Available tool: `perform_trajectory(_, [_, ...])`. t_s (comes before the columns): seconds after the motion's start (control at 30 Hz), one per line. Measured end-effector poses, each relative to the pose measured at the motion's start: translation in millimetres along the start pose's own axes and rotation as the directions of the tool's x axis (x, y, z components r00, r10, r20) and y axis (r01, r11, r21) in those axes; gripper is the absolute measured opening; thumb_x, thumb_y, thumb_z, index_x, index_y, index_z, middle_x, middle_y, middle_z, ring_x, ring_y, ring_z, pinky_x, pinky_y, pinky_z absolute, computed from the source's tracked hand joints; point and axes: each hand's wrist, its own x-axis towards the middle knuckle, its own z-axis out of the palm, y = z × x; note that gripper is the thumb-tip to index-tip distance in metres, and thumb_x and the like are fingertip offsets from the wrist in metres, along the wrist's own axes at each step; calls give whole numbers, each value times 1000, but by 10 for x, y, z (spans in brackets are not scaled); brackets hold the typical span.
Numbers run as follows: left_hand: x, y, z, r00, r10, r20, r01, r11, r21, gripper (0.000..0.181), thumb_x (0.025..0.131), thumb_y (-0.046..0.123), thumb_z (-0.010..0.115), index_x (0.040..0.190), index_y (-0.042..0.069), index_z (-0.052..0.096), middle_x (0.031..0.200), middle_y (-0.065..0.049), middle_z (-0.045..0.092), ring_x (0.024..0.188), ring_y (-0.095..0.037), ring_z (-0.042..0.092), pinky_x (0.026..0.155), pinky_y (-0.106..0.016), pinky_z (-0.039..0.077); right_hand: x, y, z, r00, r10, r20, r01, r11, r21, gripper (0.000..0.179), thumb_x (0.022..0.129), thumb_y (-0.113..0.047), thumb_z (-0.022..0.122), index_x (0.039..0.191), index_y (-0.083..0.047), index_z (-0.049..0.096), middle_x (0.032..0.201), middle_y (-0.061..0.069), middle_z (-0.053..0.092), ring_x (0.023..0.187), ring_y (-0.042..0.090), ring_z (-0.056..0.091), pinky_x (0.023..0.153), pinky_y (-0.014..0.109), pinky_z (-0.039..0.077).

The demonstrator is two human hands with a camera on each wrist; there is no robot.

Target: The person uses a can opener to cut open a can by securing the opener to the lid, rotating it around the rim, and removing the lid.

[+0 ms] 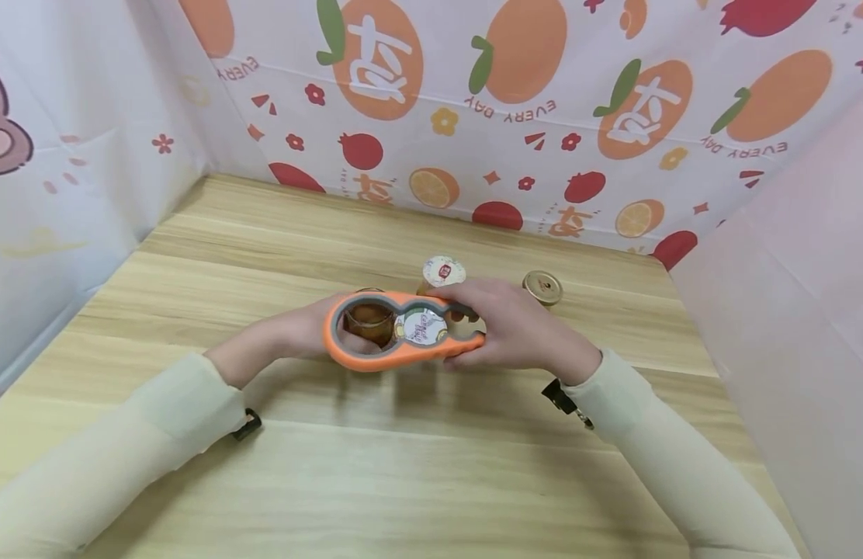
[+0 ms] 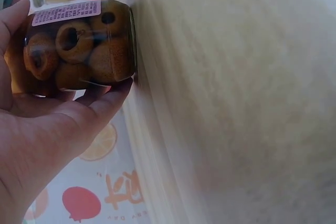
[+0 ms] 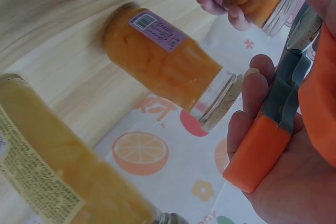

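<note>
My left hand point(image 1: 309, 326) grips a glass jar of dark pitted fruit point(image 2: 73, 45), fingers wrapped around its side. A bare threaded glass mouth point(image 3: 280, 14) shows on this jar in the right wrist view. Just above it is an orange jar opener point(image 1: 403, 359) with grey-lined rings. My right hand point(image 1: 518, 326) holds the opener by its forked end. Through its large ring the dark fruit jar is visible; through the middle ring, a white printed lid point(image 1: 422, 326). A lidded jar of orange fruit point(image 3: 163, 61) stands close by.
A jar of yellow fruit point(image 3: 63, 161) is near my right wrist. Behind the opener shows another white-topped jar point(image 1: 444, 271). A gold lid point(image 1: 542, 287) lies right of my right hand. Printed cloth point(image 1: 501, 147) hangs behind the wooden table point(image 1: 376, 481).
</note>
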Motion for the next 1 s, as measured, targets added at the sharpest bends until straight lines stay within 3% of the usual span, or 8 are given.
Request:
perform_trajectory(0.03, [-52,-28,-41,992,16,-128,10,980,201,51,90,15,74,137,17,56,126,-4,64,113,-18,60,97,-29,48,-6,5,6,1000,0,-1,0,1000,3,77,72,-47,87,138,-22,57,110,-8,64,93,4,57,80,28,50])
perform_trajectory(0.07, [-87,-56,-77,974,31,-222,51,934,355,50,85,15,79,131,18,60,116,-4,66,104,-19,62,91,-32,51,-12,7,12,1000,1,-3,-1,1000,2,76,72,-47,87,137,-22,57,109,-9,64,93,3,56,80,27,49])
perform_trajectory(0.1, [-89,-88,-113,968,12,-251,84,926,368,49,84,18,81,128,20,61,113,-6,66,101,-23,61,90,-36,51,-16,11,19,1000,0,-6,0,1000,5,76,71,-47,87,137,-23,57,110,-10,63,93,2,56,81,26,50])
perform_trajectory(0.17, [-115,-154,-185,952,-22,-304,129,934,334,44,82,17,83,121,17,63,104,-12,66,94,-28,60,86,-40,51,-27,22,34,1000,-4,-13,5,1000,9,76,71,-48,87,137,-23,58,110,-12,63,93,3,57,81,25,49])
perform_trajectory(0.4, [-152,-215,-331,893,-67,-444,194,950,246,51,84,13,81,129,9,57,118,-12,67,107,-20,61,95,-34,48,-82,57,91,1000,-9,-16,10,1000,25,78,70,-53,86,136,-24,57,112,-15,61,94,4,59,82,25,49])
perform_trajectory(0.6, [-147,-218,-440,868,-29,-496,180,949,260,54,88,13,77,136,3,52,133,-17,60,118,-13,58,101,-27,43,-125,70,124,1000,23,-2,-23,1000,20,78,71,-52,86,137,-24,57,111,-16,61,94,3,58,80,25,50])
perform_trajectory(0.73, [-159,-205,-481,847,-44,-529,197,952,235,57,90,10,74,140,1,48,139,-23,55,118,-12,59,102,-27,42,-149,74,148,999,42,12,-43,999,23,77,71,-50,87,136,-24,57,110,-16,61,94,2,56,79,25,49])
perform_trajectory(1.0, [-193,-164,-508,770,-64,-634,221,960,172,56,88,15,76,136,3,50,124,-19,63,106,-18,64,105,-38,36,-180,88,184,998,55,31,-56,998,35,78,70,-51,87,137,-24,57,107,-10,63,94,8,59,77,27,49])
